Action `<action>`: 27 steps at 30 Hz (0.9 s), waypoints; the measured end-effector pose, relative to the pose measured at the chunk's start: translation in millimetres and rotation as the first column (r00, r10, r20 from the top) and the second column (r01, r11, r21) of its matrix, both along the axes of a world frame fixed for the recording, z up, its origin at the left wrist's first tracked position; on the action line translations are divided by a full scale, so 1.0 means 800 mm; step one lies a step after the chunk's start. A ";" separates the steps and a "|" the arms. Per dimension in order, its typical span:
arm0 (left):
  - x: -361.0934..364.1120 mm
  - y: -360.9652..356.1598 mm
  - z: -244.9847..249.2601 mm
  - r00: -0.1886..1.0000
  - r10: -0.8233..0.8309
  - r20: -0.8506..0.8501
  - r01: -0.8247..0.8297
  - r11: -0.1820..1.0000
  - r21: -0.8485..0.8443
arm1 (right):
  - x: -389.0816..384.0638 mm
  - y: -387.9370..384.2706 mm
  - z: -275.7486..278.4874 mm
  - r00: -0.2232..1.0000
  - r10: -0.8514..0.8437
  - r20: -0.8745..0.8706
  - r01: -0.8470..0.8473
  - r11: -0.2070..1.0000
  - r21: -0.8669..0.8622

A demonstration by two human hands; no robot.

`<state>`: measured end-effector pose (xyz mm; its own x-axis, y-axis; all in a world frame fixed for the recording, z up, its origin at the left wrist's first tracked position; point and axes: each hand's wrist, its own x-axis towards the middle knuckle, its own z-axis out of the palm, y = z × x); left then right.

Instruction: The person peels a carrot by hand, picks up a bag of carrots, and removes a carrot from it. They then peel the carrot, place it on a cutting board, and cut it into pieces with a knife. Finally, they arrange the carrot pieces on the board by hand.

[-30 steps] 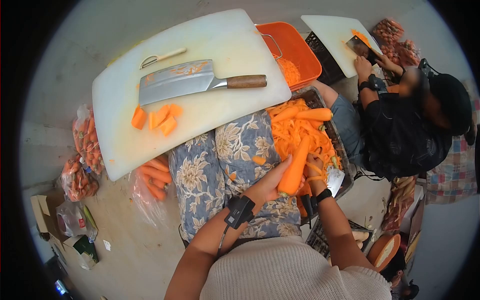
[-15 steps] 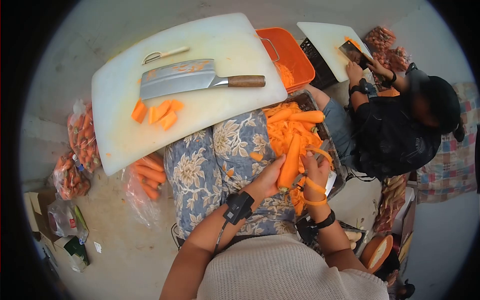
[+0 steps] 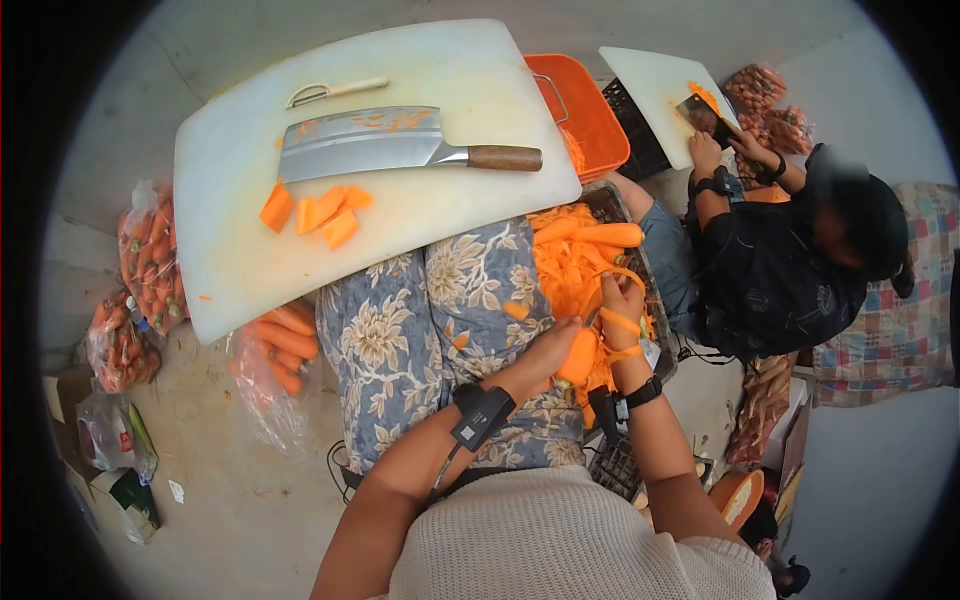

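My left hand (image 3: 548,358) is closed around a peeled carrot (image 3: 577,362) above my lap. Close to the carrot's upper end, my right hand (image 3: 622,308) is closed on a peeler (image 3: 593,316), mostly hidden by the fingers. Long orange peel strips (image 3: 624,353) loop around my right fingers and wrist. Under both hands, a dark crate (image 3: 655,285) holds a heap of carrot peelings (image 3: 565,262) with whole carrots (image 3: 610,235) on top.
A large white board (image 3: 240,240) bears a cleaver (image 3: 370,145), a second peeler (image 3: 335,91) and carrot chunks (image 3: 338,228). Behind it stands an orange bin (image 3: 590,110). At right, a person (image 3: 780,260) cuts on another board (image 3: 650,95). Carrot bags (image 3: 150,255) lie left.
My right hand has moved slightly up and left, and the peeler has shifted toward the carrot's upper end. My left hand covers more of the carrot. The whole view has shifted a little.
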<state>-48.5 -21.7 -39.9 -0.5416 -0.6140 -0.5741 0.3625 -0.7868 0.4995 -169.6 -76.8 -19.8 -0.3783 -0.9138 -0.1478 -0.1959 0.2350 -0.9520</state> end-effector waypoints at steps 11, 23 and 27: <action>0.010 -0.009 0.018 0.976 0.044 -0.212 -0.003 0.982 0.191 | -0.028 -0.040 -0.042 0.996 0.068 0.061 -0.077 0.985 0.156; 0.011 -0.008 0.021 0.979 -0.037 -0.199 0.073 0.981 0.177 | -0.055 -0.051 -0.053 0.969 -0.177 0.171 0.080 0.883 0.462; 0.018 -0.010 0.033 0.974 -0.109 -0.201 0.129 0.987 0.091 | -0.090 -0.039 -0.081 0.912 -0.165 0.377 0.004 0.920 0.393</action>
<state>-33.9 -30.0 -13.1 -0.7145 -0.4817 -0.5073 0.3456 -0.8735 0.3428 -241.4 -107.9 -84.9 -0.2879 -0.7254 -0.6252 0.2139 0.5877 -0.7803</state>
